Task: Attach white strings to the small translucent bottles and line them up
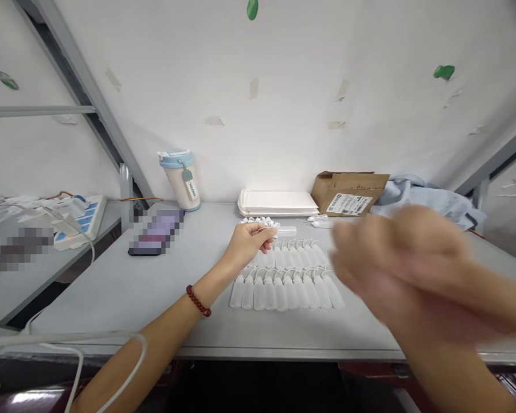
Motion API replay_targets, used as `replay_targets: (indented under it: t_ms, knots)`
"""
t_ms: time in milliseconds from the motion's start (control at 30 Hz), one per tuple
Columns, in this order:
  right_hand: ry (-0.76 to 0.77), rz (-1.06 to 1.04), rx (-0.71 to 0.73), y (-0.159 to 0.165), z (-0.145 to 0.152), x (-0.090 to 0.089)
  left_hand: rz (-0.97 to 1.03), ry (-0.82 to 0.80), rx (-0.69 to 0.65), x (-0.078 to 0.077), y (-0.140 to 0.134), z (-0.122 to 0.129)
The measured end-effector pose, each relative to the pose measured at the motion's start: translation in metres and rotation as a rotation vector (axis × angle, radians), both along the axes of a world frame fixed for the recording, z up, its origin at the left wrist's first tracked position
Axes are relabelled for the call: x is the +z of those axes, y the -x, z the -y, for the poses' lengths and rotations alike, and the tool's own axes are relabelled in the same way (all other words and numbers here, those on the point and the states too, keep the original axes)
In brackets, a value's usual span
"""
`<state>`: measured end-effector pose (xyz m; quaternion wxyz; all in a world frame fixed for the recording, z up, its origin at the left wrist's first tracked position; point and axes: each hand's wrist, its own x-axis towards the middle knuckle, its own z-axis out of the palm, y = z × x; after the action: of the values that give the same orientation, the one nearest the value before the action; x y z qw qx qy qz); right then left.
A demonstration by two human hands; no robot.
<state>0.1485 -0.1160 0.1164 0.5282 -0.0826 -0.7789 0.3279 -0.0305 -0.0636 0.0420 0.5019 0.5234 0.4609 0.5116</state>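
Observation:
My left hand [254, 238] is closed in a pinch at the cap end of a small translucent white bottle [287, 231], which points to the right above the table. My right hand [395, 269] is raised close to the camera on the right, smeared by motion; its fingers cannot be made out. Two rows of similar bottles with thin white cords at their necks lie on the table, a front row [281, 293] and a back row [301, 257] partly behind my left hand. Small white pieces [258, 220] are heaped just behind that hand.
A white padded packet [277, 202] and a cardboard box [348, 195] stand against the wall, with pale blue cloth [417, 195] beside them. On the left are a tumbler [181, 180], a phone [157, 232] and a power strip [83, 221]. A white cable [112, 334] crosses the front left.

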Motion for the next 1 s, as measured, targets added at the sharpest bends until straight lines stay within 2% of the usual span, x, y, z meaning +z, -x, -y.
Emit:
replay_targets:
  t_ms: [67,133,200,267,333,500,667,800,1000]
  knots:
    - [0.01,0.049,-0.187,0.006,-0.028,-0.012,-0.01,-0.01,-0.006,0.001,0.0,0.001]
    - [-0.02,0.147,-0.439,0.009,-0.056,-0.033,-0.029,0.008,0.004,0.002,0.001,0.001]
    - [0.028,0.199,-0.557,0.009,-0.076,-0.056,-0.046,0.02,0.013,0.002,0.001,0.001]
    - [-0.005,0.263,-0.6,0.006,-0.083,-0.074,-0.06,0.012,0.017,0.002,0.001,0.0]
    - [-0.07,0.299,-0.607,0.003,-0.082,-0.084,-0.068,-0.002,0.019,0.002,0.002,0.0]
    - [-0.186,0.358,-0.529,0.003,-0.083,-0.095,-0.055,0.008,0.016,0.001,0.001,0.0]
    - [-0.297,0.346,-0.541,0.005,-0.091,-0.108,-0.063,0.032,-0.054,0.001,0.004,0.0]
    - [-0.355,0.35,-0.558,0.006,-0.09,-0.111,-0.061,0.013,-0.116,-0.001,0.009,-0.002]
    - [-0.33,0.399,-0.557,0.006,-0.086,-0.108,-0.078,-0.048,-0.138,-0.003,0.013,-0.005]
